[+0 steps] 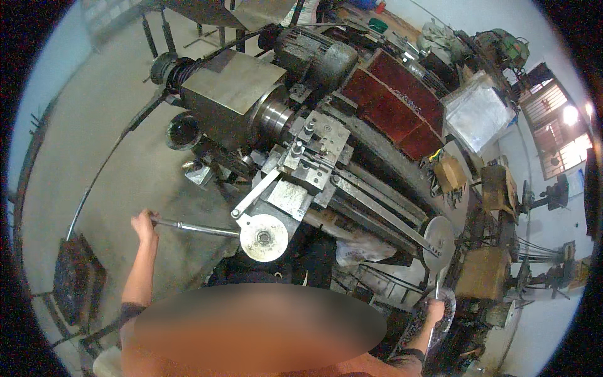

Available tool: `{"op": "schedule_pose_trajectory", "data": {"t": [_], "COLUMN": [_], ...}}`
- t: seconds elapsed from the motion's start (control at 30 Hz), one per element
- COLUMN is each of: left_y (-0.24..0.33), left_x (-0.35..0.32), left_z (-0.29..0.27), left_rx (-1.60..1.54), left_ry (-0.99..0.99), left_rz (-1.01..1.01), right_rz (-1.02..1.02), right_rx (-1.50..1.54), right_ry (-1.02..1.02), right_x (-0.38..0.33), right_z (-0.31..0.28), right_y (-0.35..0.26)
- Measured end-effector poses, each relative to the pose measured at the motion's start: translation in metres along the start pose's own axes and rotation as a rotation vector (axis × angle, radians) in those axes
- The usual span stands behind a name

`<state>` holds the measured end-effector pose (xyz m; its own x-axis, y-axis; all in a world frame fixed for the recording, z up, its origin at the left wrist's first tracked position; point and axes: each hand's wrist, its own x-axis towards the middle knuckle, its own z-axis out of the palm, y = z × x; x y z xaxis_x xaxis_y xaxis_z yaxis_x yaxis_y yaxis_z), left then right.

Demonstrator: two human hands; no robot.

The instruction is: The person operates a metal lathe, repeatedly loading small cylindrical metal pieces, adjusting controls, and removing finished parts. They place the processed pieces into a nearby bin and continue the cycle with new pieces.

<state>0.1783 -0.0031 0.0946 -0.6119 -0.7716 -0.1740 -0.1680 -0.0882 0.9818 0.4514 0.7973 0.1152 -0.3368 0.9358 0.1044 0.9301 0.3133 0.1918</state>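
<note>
My left hand is closed round the outer end of a long metal lever. That lever runs to a pale round disc at the near side of a small lathe. On the right, my right hand grips a second metal lever, which hangs from another grey disc. A long flat bar links this disc to the tool slide. Beyond the slide sit the bright round spindle and the metal headstock box. What the spindle holds is hard to make out.
An electric motor stands behind the headstock. Dark red trays lie along the far side, beside a silvery plastic-wrapped packet. A cardboard box and other machines are at the right. A dark stand rests on the floor at left.
</note>
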Motion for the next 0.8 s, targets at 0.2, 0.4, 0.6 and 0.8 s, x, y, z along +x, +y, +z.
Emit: {"op": "schedule_pose_trajectory", "data": {"t": [0.2,0.4,0.6,0.8], "left_y": [-0.024,-0.03,-0.022,-0.017], "left_x": [0.013,0.023,0.026,0.025], "left_z": [0.005,0.012,0.019,0.017], "left_rx": [-0.082,-0.09,-0.037,0.025], "left_ry": [0.198,0.17,0.174,0.167], "left_rz": [-0.008,-0.016,-0.002,-0.021], "right_rz": [-0.006,-0.017,0.021,-0.035], "right_rx": [0.098,0.083,0.075,0.152], "right_ry": [-0.018,0.069,0.086,0.197], "right_x": [-0.031,-0.036,-0.033,-0.038], "right_z": [-0.008,0.008,0.017,0.008], "right_y": [-0.008,-0.007,-0.002,-0.033]}}
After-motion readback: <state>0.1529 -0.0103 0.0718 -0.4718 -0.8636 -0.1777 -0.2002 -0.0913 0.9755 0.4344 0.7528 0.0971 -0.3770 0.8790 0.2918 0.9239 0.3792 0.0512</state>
